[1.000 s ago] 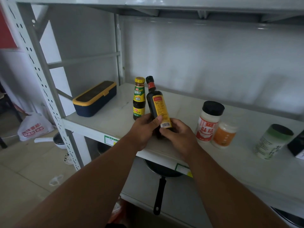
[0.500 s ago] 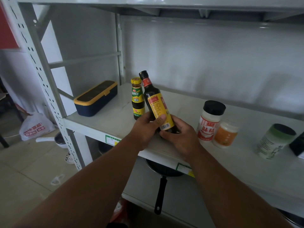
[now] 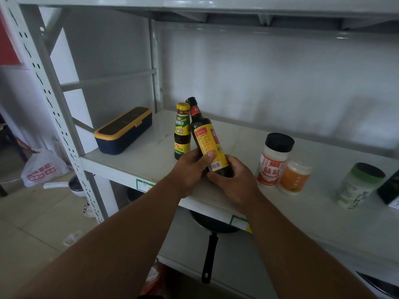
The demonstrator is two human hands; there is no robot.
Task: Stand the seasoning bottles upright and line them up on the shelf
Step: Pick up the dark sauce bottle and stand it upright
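Both hands hold a dark soy sauce bottle (image 3: 205, 134) with a yellow label and red neck band, tilted left above the white shelf (image 3: 151, 160). My left hand (image 3: 190, 169) wraps its lower side with the thumb on the label; my right hand (image 3: 233, 182) cups its base. Right behind it a smaller bottle (image 3: 182, 130) with a yellow cap stands upright. To the right stand a white shaker (image 3: 273, 160) with a black lid and red label, a small jar (image 3: 294, 178) with an orange label, and a green-labelled jar (image 3: 356, 186) with a dark lid.
A navy box (image 3: 123, 131) with a yellow rim sits at the shelf's left end. A dark carton (image 3: 389, 188) is cut off at the right edge. A black frying pan (image 3: 210, 240) lies on the shelf below. A white plastic bag (image 3: 42, 168) sits on the floor at the left.
The soy sauce bottle has been lifted a little and tipped further left, its neck now beside the yellow-capped bottle. Both hands stay on it.
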